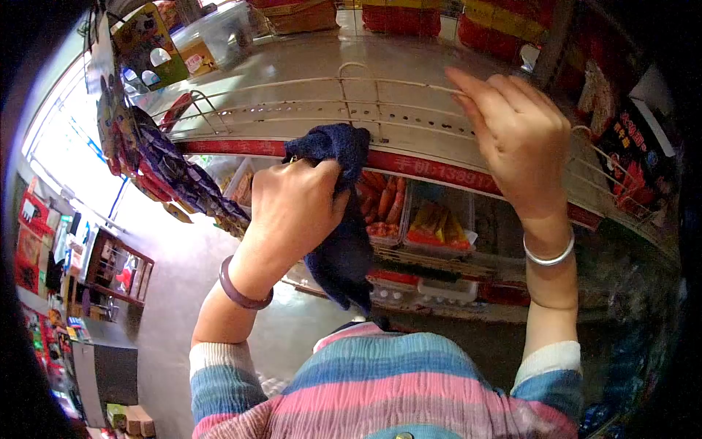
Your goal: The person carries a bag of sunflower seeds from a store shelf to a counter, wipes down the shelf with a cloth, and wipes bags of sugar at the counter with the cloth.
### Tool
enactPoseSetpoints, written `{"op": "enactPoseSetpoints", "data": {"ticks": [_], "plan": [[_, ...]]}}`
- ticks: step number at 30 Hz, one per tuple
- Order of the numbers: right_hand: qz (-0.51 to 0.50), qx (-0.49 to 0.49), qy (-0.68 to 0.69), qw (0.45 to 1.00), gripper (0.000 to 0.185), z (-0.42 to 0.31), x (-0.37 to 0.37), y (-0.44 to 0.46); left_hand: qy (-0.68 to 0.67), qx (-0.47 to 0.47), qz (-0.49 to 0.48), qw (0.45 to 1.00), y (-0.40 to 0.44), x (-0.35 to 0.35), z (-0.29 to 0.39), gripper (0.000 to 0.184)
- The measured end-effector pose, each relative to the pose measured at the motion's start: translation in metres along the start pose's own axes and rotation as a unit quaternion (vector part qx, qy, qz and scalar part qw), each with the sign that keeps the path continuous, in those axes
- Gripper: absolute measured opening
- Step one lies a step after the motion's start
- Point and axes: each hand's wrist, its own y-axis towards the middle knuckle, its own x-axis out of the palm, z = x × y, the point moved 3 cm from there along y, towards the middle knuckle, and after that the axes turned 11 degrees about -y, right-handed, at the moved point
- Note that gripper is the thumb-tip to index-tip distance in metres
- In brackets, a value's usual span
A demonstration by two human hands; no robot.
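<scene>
A dark navy cloth [344, 249] is bunched in my left hand [296, 201], its fingers wrapped round it. The cloth's upper part lies over the red shelf edge strip [431, 170], and the rest hangs down in front. My right hand [515, 135] is raised at the right, in front of the wire rail [409, 84]. Its fingers are drawn together toward the thumb, with the tips beside the rail. I cannot tell whether they grip the wire or something small.
Packets [153, 161] hang in strips at the left. Below the shelf stand tubs of red sausage-like snacks [384, 201] and yellow-red packets [439, 225]. A clear plastic box [219, 36] and red-yellow packages [401, 18] sit at the back. A black packet [640, 161] is at the right.
</scene>
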Motion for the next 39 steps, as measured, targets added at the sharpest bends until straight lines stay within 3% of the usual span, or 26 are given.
{"op": "enactPoseSetpoints", "data": {"ticks": [7,15,20,23,27,30,34,37,38,39], "plan": [[0.003,-0.002,0.001,1.000,0.017,0.000,0.001,0.002,-0.043,0.007,0.006,0.999,0.008,0.009,0.015,0.023],[0.008,0.004,0.022,1.000,0.015,0.002,0.000,0.001,-0.064,0.004,0.106,0.992,-0.027,0.017,-0.024,0.028],[-0.013,0.008,0.013,1.000,0.016,-0.001,0.000,0.001,-0.034,-0.043,0.013,0.998,-0.003,0.000,-0.009,0.023],[-0.018,-0.003,0.015,1.000,0.018,-0.001,0.000,0.001,0.011,-0.015,-0.004,1.000,-0.004,-0.010,-0.022,0.022],[-0.015,0.005,0.018,1.000,0.020,-0.004,0.000,0.004,0.099,-0.175,-0.004,0.980,-0.021,-0.024,-0.078,0.020],[-0.029,0.016,0.014,0.999,0.021,-0.002,0.002,0.000,0.113,-0.232,0.036,0.965,-0.033,-0.032,-0.113,0.021],[-0.047,0.028,0.005,0.999,0.023,-0.003,0.004,-0.001,0.028,-0.213,0.075,0.974,-0.032,-0.016,-0.109,0.023],[-0.041,0.035,0.014,0.998,0.023,-0.003,0.007,-0.002,-0.066,-0.127,0.045,0.989,-0.026,0.011,-0.076,0.031],[-0.050,0.038,0.012,0.998,0.023,-0.003,0.008,-0.002,-0.049,-0.151,-0.009,0.987,-0.023,0.006,-0.060,0.030],[-0.057,0.041,0.010,0.997,0.023,-0.002,0.007,-0.003,-0.064,-0.116,0.015,0.991,-0.020,0.003,-0.055,0.028]]}}
